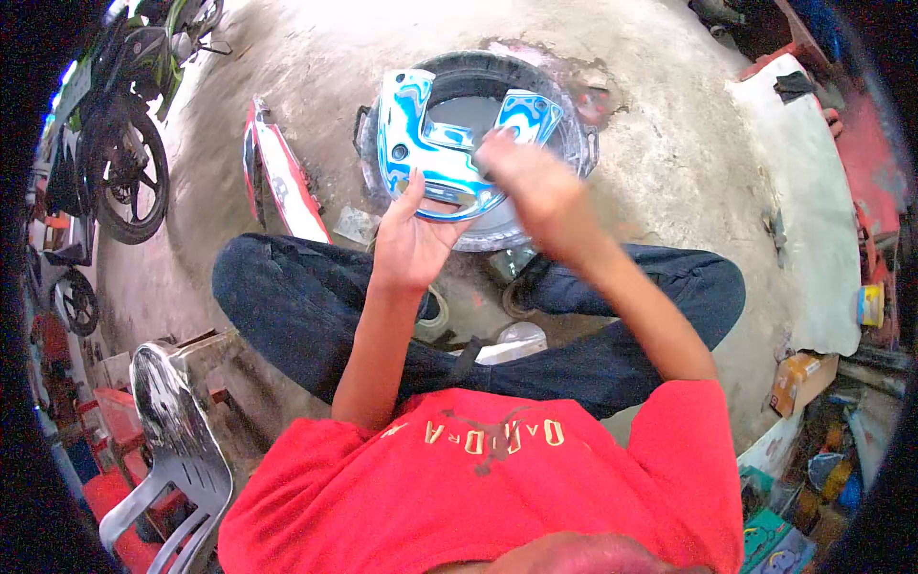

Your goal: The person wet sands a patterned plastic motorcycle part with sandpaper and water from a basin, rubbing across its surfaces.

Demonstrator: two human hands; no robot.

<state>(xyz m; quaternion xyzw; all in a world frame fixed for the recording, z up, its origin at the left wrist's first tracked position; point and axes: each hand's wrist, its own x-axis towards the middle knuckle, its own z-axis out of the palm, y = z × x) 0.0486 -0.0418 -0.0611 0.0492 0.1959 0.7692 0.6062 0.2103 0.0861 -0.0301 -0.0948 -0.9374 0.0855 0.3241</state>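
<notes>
A glossy blue, white and silver U-shaped panel [400, 153] is held up over a round dark basin [459, 69] with greyish water in it. My left hand [418, 230] grips the panel's lower edge, the thumb on its face and the fingers behind. At the panel's right side is my right hand [535, 187], blurred by motion, its fingers bent against the surface. Something small and dark shows by those fingertips, too unclear to name.
A red and white panel [287, 187] lies on the floor left of the basin. Motorcycles [124, 163] stand at the upper left, a worn plastic chair [182, 430] at the lower left. On the right are a white sheet [813, 220], a cardboard box [801, 381] and clutter.
</notes>
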